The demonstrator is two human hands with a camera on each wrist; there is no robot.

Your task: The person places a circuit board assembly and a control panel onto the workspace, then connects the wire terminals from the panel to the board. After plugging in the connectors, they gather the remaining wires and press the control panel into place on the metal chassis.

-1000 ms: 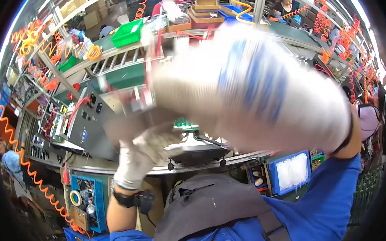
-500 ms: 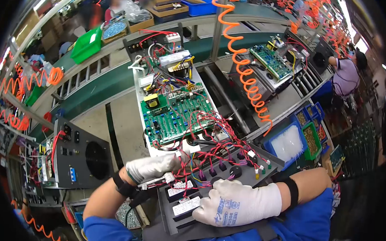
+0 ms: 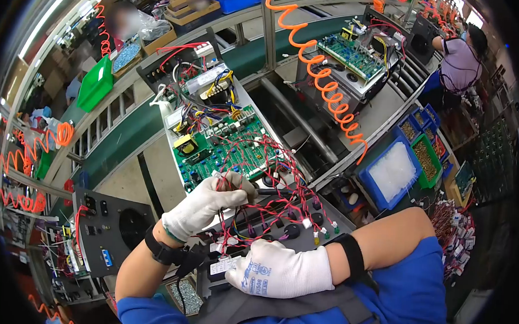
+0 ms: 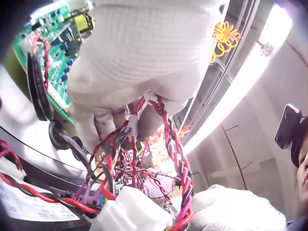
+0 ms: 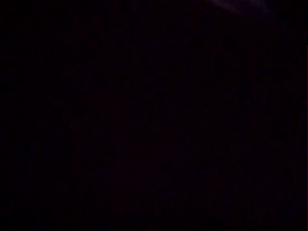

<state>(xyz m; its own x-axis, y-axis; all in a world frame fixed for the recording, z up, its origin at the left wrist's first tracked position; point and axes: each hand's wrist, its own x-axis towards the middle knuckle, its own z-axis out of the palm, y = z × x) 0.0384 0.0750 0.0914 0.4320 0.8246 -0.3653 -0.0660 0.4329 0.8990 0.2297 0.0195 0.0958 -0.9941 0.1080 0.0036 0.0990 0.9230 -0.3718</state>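
Note:
In the head view my gloved left hand (image 3: 202,206) pinches a bundle of red-and-black twisted wires (image 3: 251,211) above a grey metal panel (image 3: 342,222). The left wrist view shows the wires (image 4: 174,154) running down from the glove's curled fingers, with a white plastic connector (image 4: 130,211) below. My gloved right hand (image 3: 284,270) lies over the panel's near part, knuckles up, beside a white-labelled block (image 3: 223,266); its fingertips are hidden and I cannot tell what they hold. Behind the wires sits a green circuit board (image 3: 225,146) on an open chassis. The right wrist view is nearly black.
A dark unit with a fan (image 3: 112,228) stands at the left. An orange coiled hose (image 3: 329,87) hangs over the bench, in front of another open chassis (image 3: 357,56). Blue bin (image 3: 391,174) and green bin (image 3: 426,160) hold small parts at the right. Another person (image 3: 461,61) sits farther back.
The right arm has swung down from across the view onto the panel, which now lies before me. My left hand has risen from the panel's left edge and taken hold of wires.

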